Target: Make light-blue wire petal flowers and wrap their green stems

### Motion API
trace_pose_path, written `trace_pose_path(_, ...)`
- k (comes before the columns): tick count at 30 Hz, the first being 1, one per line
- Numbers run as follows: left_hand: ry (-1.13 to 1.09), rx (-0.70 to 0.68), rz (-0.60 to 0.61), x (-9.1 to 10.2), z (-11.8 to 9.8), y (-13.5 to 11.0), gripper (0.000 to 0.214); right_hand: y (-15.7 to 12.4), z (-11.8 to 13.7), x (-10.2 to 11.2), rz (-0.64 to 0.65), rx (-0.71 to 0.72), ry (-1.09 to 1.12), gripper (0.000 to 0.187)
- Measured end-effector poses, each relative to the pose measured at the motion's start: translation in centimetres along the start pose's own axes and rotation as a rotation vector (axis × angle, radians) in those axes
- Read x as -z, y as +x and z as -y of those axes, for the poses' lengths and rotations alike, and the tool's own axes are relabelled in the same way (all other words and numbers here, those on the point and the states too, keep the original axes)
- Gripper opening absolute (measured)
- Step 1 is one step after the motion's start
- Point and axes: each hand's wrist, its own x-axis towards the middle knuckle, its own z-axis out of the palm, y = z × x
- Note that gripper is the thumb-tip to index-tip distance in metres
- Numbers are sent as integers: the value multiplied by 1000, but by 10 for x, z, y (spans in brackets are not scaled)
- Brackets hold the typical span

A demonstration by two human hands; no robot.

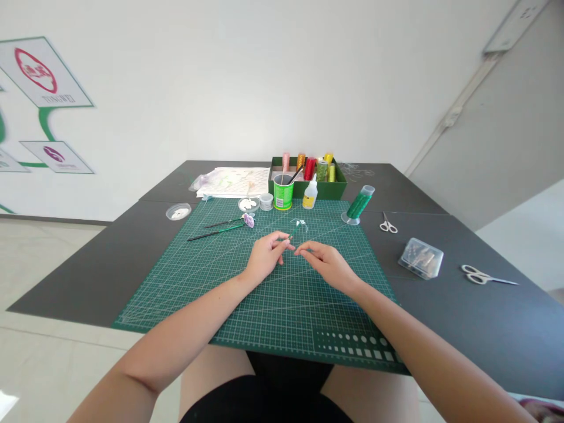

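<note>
My left hand (267, 252) and my right hand (325, 262) meet over the middle of the green cutting mat (220, 294). Both pinch their fingertips close together. Between them runs a thin wire (298, 226) that loops up to a small white piece. My left fingers grip the wire's near end. What my right fingertips hold is too fine to make out. A small purple flower (249, 220) on a green stem lies on the mat to the left, beside another dark stem (207, 234).
A green cup (283, 192) with a stick, a glue bottle (310, 195), small white dishes (248, 204) and a green box of thread spools (308, 176) stand at the back. A green bead tube (358, 205), two scissors (388, 225) (482, 276) and a clear plastic box (420, 258) lie right.
</note>
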Motion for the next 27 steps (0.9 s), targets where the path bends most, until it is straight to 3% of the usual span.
trace_pose_path(7,139,32,176,-1,-3,-5,20,-4,14,19,-36,88,45,33)
trace_pose_path(12,265,-68,355,-2,-12,-14,16,-4,13,24,-67,130,75,27)
trace_pose_path(27,456,-184,396,-4,-21,-22,9,2,6,32,-107,83,107,26)
